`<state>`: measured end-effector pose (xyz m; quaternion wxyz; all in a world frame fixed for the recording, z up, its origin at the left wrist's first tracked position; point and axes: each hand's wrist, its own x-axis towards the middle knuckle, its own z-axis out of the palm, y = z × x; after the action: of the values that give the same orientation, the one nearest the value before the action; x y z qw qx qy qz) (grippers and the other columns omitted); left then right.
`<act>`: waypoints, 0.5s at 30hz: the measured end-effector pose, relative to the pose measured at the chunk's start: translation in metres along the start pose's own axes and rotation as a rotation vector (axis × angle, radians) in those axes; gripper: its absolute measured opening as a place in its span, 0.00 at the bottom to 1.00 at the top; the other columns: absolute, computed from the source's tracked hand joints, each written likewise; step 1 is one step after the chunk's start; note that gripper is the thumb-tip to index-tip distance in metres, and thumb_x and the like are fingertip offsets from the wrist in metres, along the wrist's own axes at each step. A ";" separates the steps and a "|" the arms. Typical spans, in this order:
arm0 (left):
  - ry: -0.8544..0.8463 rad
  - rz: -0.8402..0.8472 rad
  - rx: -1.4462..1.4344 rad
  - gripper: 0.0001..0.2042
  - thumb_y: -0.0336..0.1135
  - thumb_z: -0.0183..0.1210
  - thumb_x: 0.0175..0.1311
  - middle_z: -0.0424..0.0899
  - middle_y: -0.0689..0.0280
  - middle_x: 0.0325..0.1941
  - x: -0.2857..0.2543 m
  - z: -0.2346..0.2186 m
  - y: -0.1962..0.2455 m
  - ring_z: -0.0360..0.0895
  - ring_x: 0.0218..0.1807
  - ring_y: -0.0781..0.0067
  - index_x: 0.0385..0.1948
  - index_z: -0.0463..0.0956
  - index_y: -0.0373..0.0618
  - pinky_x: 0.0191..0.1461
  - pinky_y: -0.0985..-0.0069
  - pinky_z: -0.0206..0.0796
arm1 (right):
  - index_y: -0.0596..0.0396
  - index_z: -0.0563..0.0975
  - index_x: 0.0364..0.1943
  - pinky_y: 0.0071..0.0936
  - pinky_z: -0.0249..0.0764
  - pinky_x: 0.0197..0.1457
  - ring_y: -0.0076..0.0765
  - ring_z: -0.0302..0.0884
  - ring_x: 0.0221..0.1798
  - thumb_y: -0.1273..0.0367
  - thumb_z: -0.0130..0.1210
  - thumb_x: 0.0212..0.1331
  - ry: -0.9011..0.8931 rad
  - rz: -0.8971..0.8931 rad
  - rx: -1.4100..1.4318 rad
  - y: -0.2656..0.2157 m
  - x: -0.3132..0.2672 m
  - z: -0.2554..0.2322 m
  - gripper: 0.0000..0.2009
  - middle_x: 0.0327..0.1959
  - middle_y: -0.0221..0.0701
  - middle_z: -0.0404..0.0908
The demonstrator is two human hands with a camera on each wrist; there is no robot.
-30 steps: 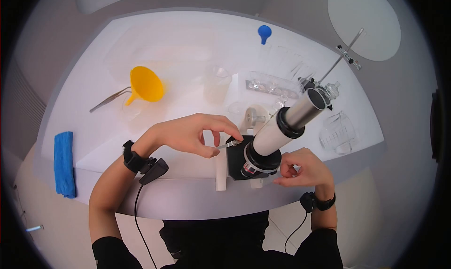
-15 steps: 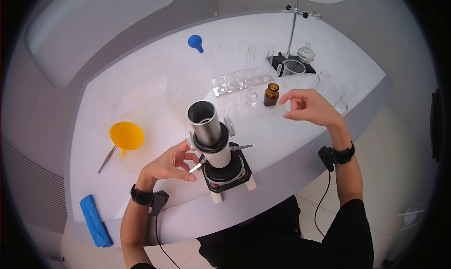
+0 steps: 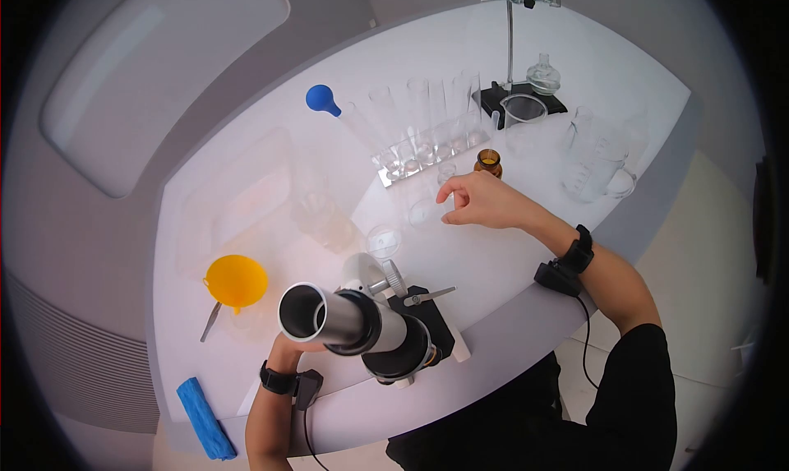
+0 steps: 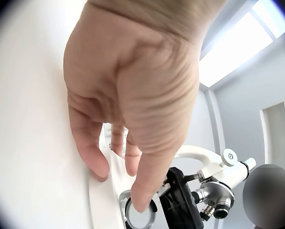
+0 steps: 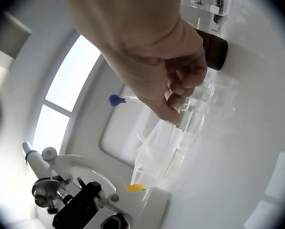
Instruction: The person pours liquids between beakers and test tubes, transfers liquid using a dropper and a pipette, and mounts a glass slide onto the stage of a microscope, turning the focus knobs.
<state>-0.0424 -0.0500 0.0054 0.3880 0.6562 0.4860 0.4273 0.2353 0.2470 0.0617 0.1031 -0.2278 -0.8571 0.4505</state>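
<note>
A white and black microscope [image 3: 394,336] stands near the front edge in the head view, its silver eyepiece tube covering much of the left hand [image 3: 297,344]. In the left wrist view, the left hand [image 4: 133,90] hangs with loosely bent fingers beside the black microscope stage [image 4: 179,202]; no held object shows. The right hand [image 3: 486,201] hovers in front of a brown bottle [image 3: 488,163], near a clear round dish [image 3: 423,213], with thumb and index finger apart. Its other fingers [image 5: 186,81] bend inward in the right wrist view; nothing can be made out in them.
Behind the right hand are a clear rack [image 3: 436,154] with glass tubes, a stand [image 3: 509,52] and a beaker [image 3: 526,113]. Glass jugs [image 3: 585,175] stand at the right. Leftward are a blue bulb [image 3: 320,99], yellow funnel [image 3: 237,280], tweezers [image 3: 210,321] and blue cloth [image 3: 205,418].
The right hand has left the microscope's side, gone out to the brown bottle, then moved leftward. The left hand has let go of the metal stage clip. The head view has turned right.
</note>
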 end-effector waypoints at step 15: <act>0.011 -0.112 0.086 0.26 0.31 0.73 0.49 0.80 0.60 0.54 0.035 0.025 -0.010 0.75 0.55 0.70 0.53 0.75 0.38 0.60 0.69 0.67 | 0.60 0.79 0.42 0.26 0.69 0.31 0.28 0.75 0.24 0.67 0.65 0.49 0.094 -0.005 0.011 0.009 -0.003 0.011 0.17 0.19 0.30 0.76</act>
<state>-0.0163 -0.0162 -0.0055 0.3800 0.6417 0.5419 0.3874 0.2367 0.2421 0.0486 0.1454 -0.2461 -0.8494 0.4436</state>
